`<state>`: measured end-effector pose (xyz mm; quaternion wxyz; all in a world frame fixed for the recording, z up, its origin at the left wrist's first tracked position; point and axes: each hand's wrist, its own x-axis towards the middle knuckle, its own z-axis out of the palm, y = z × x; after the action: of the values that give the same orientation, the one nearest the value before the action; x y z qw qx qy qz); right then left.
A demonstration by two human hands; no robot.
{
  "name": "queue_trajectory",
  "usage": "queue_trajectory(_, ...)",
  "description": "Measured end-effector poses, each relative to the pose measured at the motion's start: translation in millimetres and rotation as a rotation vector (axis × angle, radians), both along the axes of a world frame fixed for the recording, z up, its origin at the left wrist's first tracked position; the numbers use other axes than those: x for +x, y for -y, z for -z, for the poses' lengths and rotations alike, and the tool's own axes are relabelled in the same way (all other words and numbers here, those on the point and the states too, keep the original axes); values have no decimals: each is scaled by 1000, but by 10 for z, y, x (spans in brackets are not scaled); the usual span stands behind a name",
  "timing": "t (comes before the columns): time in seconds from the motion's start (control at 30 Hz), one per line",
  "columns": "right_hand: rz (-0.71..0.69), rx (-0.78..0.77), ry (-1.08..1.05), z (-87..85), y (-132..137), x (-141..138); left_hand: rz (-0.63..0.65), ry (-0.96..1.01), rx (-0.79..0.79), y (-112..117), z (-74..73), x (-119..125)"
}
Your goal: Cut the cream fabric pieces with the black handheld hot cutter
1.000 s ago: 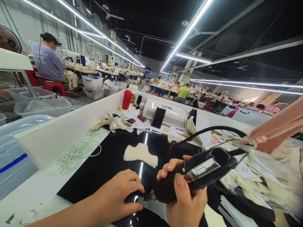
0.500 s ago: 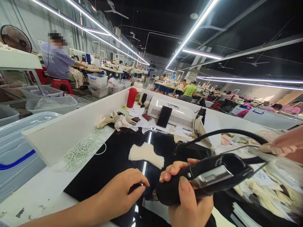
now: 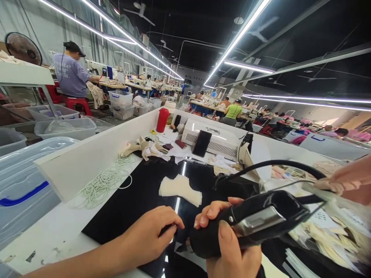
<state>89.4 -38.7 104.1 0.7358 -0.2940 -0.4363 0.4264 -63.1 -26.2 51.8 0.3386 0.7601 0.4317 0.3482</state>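
My right hand [image 3: 232, 243] is wrapped round a black hand-held power tool [image 3: 261, 224] with a metal plate on its side; the thumb presses along the plate. The tool's working end points down and is mostly hidden. A thick black cable [image 3: 278, 164] loops behind it. My left hand [image 3: 155, 233] hangs low over the shiny black board [image 3: 116, 204], thumb and forefinger drawn together; anything between them is too small to make out. Beyond both hands lies a stack of cream fabric pieces [image 3: 179, 188]. A pale sheet [image 3: 191, 256] shows below the tool.
Another person's hand [image 3: 350, 179] reaches in at the right, by clear plastic and cream scraps [image 3: 333, 231]. Tangled pale green cord [image 3: 101, 189] lies left. At the back stand a red bottle [image 3: 162, 119], a phone [image 3: 202, 143] and a white machine [image 3: 223, 135]. White partitions [image 3: 101, 152] border the table.
The whole view has shifted slightly to the right. Both hands keep almost the same pose, with the tool still in my right hand.
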Motion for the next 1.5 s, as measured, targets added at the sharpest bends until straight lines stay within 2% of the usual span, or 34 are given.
queue_trajectory(0.17,-11,10,-7,-8,-6,75,90,-106,151,15,45,-17)
queue_trajectory(0.33,39,113,58,-17,-66,380,197,-273,357,85,70,-6)
queue_trajectory(0.43,69,114,84,-25,-99,560,236,-311,417,136,76,2)
queue_trajectory(0.53,135,72,77,-26,-107,667,289,-303,371,159,42,-1)
queue_trajectory(0.63,157,49,84,-11,-106,702,337,-277,299,111,-64,4)
queue_trajectory(0.73,140,63,85,6,-98,666,409,-246,253,-26,-204,37)
queue_trajectory(0.83,150,7,62,4,-73,581,500,-227,135,-200,-291,96)
queue_trajectory(1.07,151,-35,21,-1,-62,480,677,-220,3,-420,-240,197)
queue_trajectory(1.27,154,-35,46,25,-68,477,694,-241,-33,-436,-224,185)
queue_trajectory(1.5,150,51,91,54,-108,530,721,-238,-19,-457,-183,193)
